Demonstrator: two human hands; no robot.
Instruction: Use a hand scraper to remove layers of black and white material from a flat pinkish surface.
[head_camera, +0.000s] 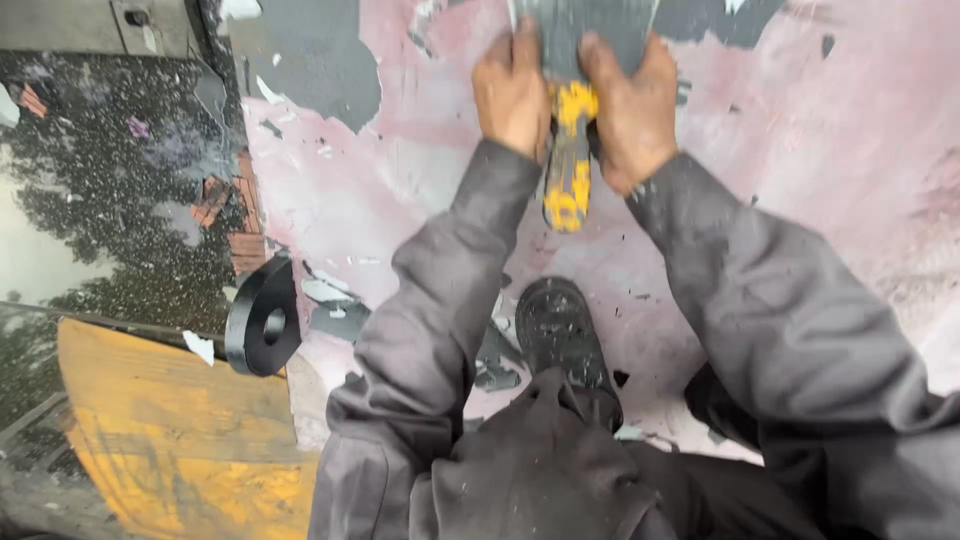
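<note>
Pink floor (850, 120) with gray paint flaking off lies under a yellow-handled scraper (568, 180), and the left hand (512, 92) and right hand (630, 105) both press curled fingers on its wide blade, above a black shoe (558, 330).

There is one camera, and it sits on the person's head. It looks almost straight down, close over the grey sleeves, with both hands near the top edge. A black shoe (560, 335) shows low in the middle, and the pink floor (850, 130) fills the right side.
</note>
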